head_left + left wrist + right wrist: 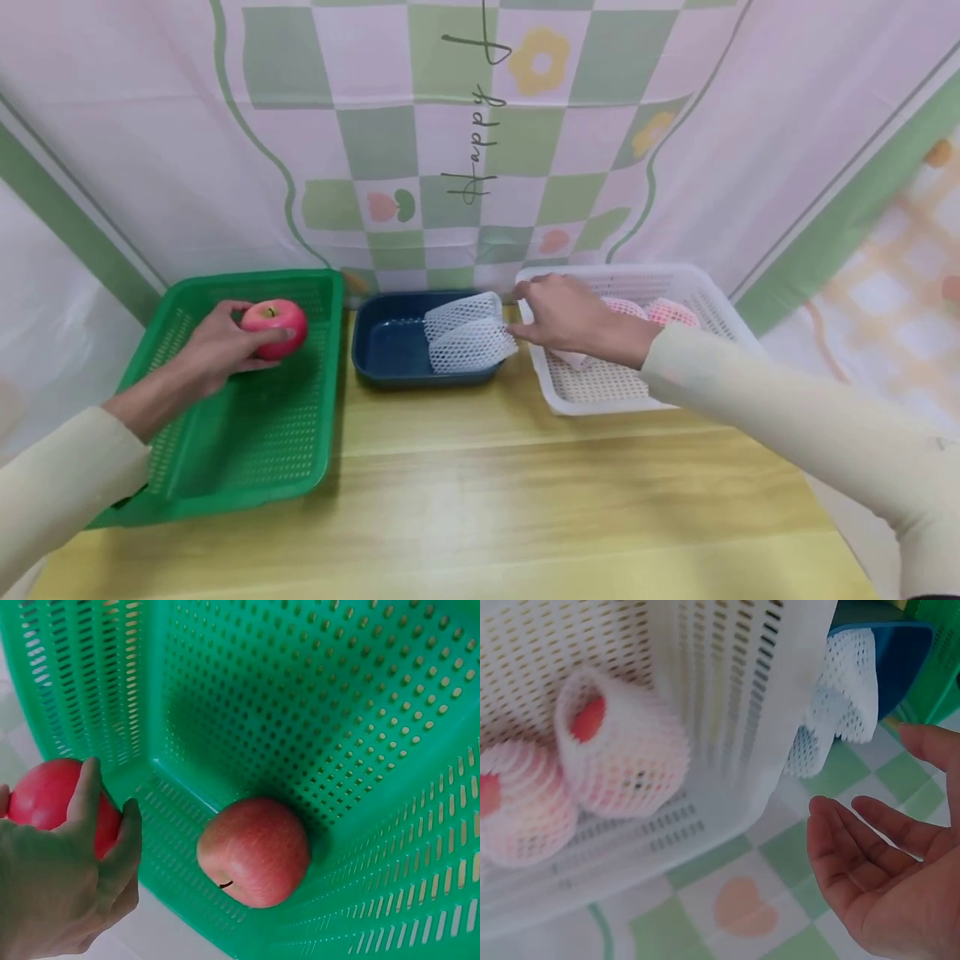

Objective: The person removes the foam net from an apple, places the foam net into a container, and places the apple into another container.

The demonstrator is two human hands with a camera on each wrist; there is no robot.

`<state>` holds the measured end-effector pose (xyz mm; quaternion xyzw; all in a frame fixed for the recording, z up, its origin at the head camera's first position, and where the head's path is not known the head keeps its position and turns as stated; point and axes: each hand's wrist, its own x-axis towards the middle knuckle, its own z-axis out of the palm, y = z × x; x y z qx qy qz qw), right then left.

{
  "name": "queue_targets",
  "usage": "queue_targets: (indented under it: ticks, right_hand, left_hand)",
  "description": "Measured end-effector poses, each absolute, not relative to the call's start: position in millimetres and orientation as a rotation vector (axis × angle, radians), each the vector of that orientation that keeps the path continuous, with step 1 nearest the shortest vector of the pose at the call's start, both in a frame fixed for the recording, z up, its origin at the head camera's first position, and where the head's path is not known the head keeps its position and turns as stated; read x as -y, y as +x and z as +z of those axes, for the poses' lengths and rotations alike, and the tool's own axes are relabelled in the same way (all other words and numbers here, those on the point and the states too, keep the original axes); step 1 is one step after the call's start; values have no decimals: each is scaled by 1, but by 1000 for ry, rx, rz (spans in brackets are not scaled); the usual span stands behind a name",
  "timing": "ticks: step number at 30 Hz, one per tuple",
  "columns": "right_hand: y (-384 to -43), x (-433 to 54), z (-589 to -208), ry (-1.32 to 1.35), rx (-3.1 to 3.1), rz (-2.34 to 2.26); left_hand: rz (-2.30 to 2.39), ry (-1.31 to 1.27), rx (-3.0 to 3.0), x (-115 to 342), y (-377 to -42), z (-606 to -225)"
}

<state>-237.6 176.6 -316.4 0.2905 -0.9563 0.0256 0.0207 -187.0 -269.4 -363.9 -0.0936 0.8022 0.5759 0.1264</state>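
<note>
My left hand (217, 342) grips a red apple (279, 321) over the green basket (327, 392), its fingers and thumb around the fruit's sides. A second apple (255, 851) lies inside that basket in the left wrist view; in the head view it is hidden. My right hand (562, 312) hangs over the left rim of the white basket (555, 404), fingers loosely bent and thumb apart, holding nothing. Its fingertips are close to white foam net sleeves (468, 333), which lie over the right part of the dark blue tray (382, 379).
Inside the white basket sit apples in pink foam nets (622, 750), partly covered by my right forearm in the head view. All three containers stand in a row on the wooden table (480, 483), against a checkered cloth (450, 142).
</note>
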Motion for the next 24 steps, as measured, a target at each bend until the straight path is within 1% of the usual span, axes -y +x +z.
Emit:
queue_targets:
  ticks: [6, 14, 24]
  right_hand:
    - [-243, -206, -303, 852, 2991, 71]
    - [-248, -243, -296, 749, 3098, 26]
    - [-255, -286, -296, 703, 3146, 17]
  left_hand:
    - [1671, -287, -2297, 270, -200, -375]
    - [1614, -350, -2277, 268, -211, -385]
    - [1555, -296, -2246, 262, -227, -390]
